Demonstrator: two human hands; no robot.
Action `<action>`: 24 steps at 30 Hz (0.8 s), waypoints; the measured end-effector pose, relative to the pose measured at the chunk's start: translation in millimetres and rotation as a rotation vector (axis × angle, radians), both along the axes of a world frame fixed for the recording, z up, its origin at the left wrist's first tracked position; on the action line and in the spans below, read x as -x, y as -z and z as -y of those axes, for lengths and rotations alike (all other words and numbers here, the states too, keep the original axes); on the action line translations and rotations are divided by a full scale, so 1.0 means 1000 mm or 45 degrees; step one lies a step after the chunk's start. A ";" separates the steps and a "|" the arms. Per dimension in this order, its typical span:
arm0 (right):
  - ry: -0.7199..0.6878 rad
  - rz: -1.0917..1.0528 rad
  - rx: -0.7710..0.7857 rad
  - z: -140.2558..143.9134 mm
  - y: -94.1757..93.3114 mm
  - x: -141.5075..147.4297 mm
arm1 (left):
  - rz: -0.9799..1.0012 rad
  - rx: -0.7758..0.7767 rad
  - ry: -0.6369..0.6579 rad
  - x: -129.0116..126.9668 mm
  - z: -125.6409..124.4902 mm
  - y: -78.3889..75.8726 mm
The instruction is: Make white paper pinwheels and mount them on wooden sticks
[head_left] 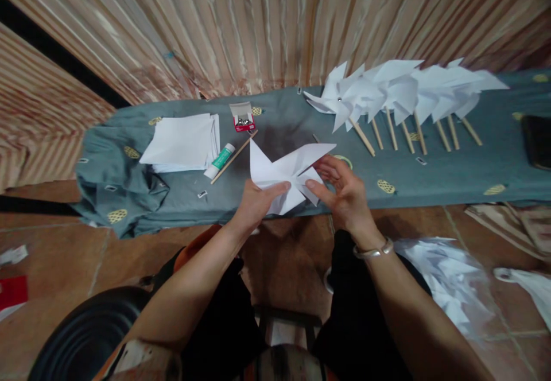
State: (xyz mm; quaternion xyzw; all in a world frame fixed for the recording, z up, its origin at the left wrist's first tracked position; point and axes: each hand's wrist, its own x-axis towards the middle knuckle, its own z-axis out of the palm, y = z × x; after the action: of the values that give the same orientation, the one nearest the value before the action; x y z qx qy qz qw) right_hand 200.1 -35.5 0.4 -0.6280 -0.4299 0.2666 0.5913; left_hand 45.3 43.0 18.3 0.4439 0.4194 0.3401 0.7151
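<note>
Desk: I see a long desk [451, 171] draped in a grey-green cloth [129, 189] with yellow motifs, bunched at its left end.
Left part: a stack of white paper sheets [181, 140], a glue stick [219, 161], a loose wooden stick [235, 156], and a small open box of pins [241, 117].
Right part: a row of finished white paper pinwheels [400, 97] lying on their sticks.
Far right: a dark flat object [537, 140] at the edge; I can't tell what it is.
</note>
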 end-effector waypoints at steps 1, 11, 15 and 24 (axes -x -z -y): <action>-0.052 -0.056 0.016 -0.001 0.000 0.002 | -0.001 -0.011 0.013 0.000 0.001 0.001; -0.146 -0.403 0.175 -0.005 -0.007 0.013 | -0.021 -0.086 0.069 0.000 0.004 0.011; -0.161 -0.481 0.195 -0.005 -0.007 0.014 | -0.086 -0.089 0.053 0.000 0.005 0.013; 0.005 -0.259 0.144 -0.001 -0.008 0.018 | -0.070 -0.118 0.041 -0.007 0.008 0.015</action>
State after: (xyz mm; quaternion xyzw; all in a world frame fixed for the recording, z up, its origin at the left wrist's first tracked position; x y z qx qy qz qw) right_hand 181.8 -34.5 8.8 -0.6310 -0.3506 0.3518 0.5960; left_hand 52.5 35.4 3.7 0.4924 0.4156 0.3354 0.6872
